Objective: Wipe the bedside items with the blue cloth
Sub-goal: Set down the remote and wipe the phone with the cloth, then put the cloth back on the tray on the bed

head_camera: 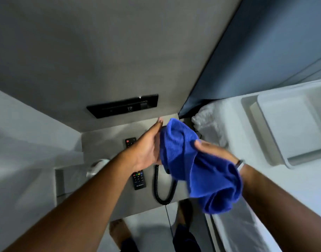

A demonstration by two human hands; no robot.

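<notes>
Blue cloth [196,164] bunched between both hands, perhaps wrapping something

Blue cloth [192,166]; black remote [138,179] with coloured buttons; black coiled cord [161,190]; grey nightstand [101,142]; white tray [292,128].

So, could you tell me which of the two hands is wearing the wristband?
The right hand, gripping the blue cloth, has a grey wristband. The left hand, flat against the cloth, has a bare wrist.

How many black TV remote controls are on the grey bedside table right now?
1. The black TV remote control lies on the grey bedside table, left of the coiled black phone cord; the left hand covers its middle. The blue cloth may hide more.
</notes>
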